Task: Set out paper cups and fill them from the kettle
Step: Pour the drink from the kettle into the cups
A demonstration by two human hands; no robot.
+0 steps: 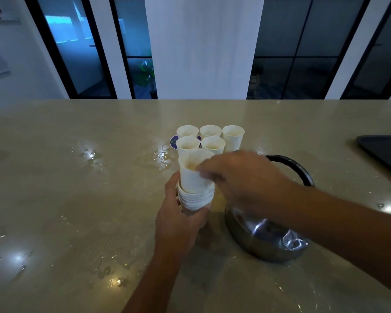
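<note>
Carefully, my left hand (178,220) grips the nested stack of cups (195,196) above the bench (77,177), near the kettle (266,240), while my right hand (239,177) pinches the top cup (193,171). It looks light and crushable; I judge a gentle hold by the rim best.

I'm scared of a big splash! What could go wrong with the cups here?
The counter is already wet in patches, so a cup set down there may slide. The five set-out cups stand tightly bunched, so a clumsy sixth could topple them. The right hand pinches the top cup while the left hand grips the stack; a hard tug might pull out two, or knock the kettle beside them.
</note>
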